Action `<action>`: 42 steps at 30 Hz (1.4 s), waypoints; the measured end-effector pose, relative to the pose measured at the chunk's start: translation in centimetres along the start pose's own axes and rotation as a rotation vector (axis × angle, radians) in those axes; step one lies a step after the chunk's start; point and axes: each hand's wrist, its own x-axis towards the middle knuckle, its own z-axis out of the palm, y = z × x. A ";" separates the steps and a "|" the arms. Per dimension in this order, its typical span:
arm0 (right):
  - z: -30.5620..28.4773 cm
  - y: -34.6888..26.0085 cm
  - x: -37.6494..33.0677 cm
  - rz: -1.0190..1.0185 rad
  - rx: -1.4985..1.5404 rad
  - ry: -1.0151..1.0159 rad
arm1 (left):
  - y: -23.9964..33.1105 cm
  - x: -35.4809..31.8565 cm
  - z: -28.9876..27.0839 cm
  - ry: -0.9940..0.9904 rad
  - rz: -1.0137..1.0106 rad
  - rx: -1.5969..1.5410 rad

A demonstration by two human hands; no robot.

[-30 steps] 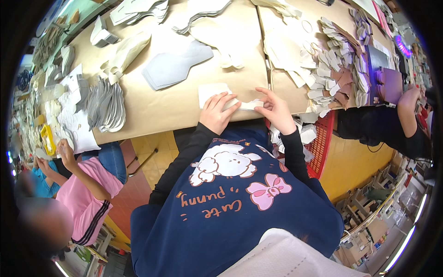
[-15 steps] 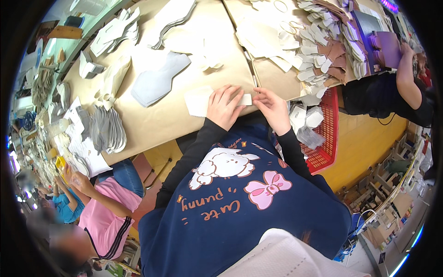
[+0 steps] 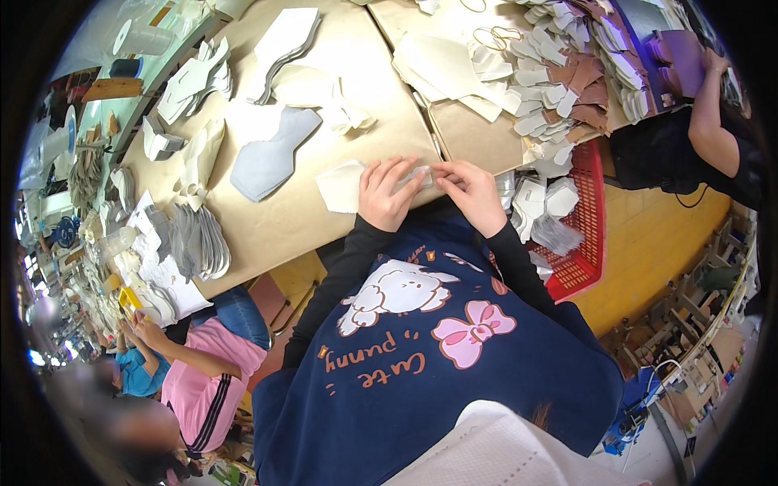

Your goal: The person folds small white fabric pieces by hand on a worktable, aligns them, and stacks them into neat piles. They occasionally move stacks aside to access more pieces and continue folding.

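A cream flat cut piece (image 3: pixel 337 188), seemingly leather or fabric, lies at the table's near edge, its wide end showing left of my left hand (image 3: pixel 386 194). That hand's bent fingers press over its middle and hold it. A narrow pale end (image 3: pixel 425 176) shows between my two hands. My right hand (image 3: pixel 473 194) pinches at this end, thumb and forefinger together; the exact contact is partly hidden. Farther left on the brown-covered table (image 3: pixel 275 235) rests a grey cut piece (image 3: pixel 274 154) of similar shape.
Stacks of white pieces (image 3: pixel 284 49) and cream pieces (image 3: pixel 454 69) lie farther back. Grey pieces (image 3: pixel 198 243) are piled at left, white and brown ones (image 3: pixel 567 89) at right. A red basket (image 3: pixel 590 219) stands by my right arm. Co-workers sit left (image 3: pixel 215 364) and right (image 3: pixel 721 138).
The view has shifted slightly. My right hand has come closer to my left, its fingers now over the narrow end, which shows less and looks lifted or bent.
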 end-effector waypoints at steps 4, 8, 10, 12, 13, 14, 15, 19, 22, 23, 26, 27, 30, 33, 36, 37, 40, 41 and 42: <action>0.0 0.1 0.1 -0.020 0.008 0.006 | 0.2 0.0 0.0 0.020 -0.040 -0.067; 0.0 0.4 0.5 -0.071 -0.172 -0.009 | 0.2 0.1 0.2 0.017 -0.228 -0.302; 0.0 0.4 0.6 -0.079 -0.216 -0.012 | 0.3 0.4 0.3 0.006 -0.425 -0.512; 0.0 0.4 0.7 -0.094 -0.193 -0.002 | 0.3 0.6 0.2 -0.014 -0.464 -0.547; 0.0 0.4 0.7 -0.103 -0.185 0.005 | 0.4 0.7 0.1 -0.019 -0.481 -0.564; 0.0 0.4 0.7 -0.097 -0.171 0.006 | 0.5 0.9 0.0 -0.020 -0.502 -0.572; 0.0 0.4 0.7 -0.094 -0.158 0.009 | 0.6 1.0 -0.1 -0.013 -0.523 -0.579; 0.0 0.3 0.8 -0.094 -0.202 0.012 | 1.2 1.4 -0.3 -0.058 -0.565 -0.482; 0.0 0.1 0.8 -0.077 -0.163 0.018 | 1.6 1.6 -0.3 -0.094 -0.518 -0.523; -0.1 0.0 0.8 -0.068 -0.167 -0.002 | 1.7 1.6 -0.2 -0.101 -0.518 -0.521; -0.1 -0.3 0.7 -0.046 -0.178 -0.047 | 1.6 1.5 -0.1 -0.116 -0.529 -0.533; -0.2 -0.3 0.7 -0.044 -0.182 -0.051 | 1.5 1.5 0.0 -0.118 -0.542 -0.550; -0.2 -0.4 0.7 -0.026 -0.178 -0.069 | 1.1 1.3 0.1 -0.123 -0.568 -0.615; -0.3 -0.2 0.7 -0.035 -0.176 -0.066 | 0.7 1.1 0.2 -0.139 -0.584 -0.627; -0.2 0.0 0.7 0.008 -0.159 -0.036 | 0.5 1.1 0.2 -0.148 -0.587 -0.609; -0.1 0.0 0.7 0.053 -0.145 -0.027 | 0.5 1.1 0.2 -0.153 -0.596 -0.596; 0.0 0.0 0.7 -0.005 -0.188 0.000 | 0.7 1.3 0.1 -0.145 -0.622 -0.595; 0.1 0.0 0.7 -0.030 -0.205 -0.004 | 0.8 1.4 0.1 -0.133 -0.621 -0.608; 0.0 -0.1 0.7 -0.038 -0.216 -0.009 | 0.9 1.5 0.1 -0.124 -0.624 -0.613</action>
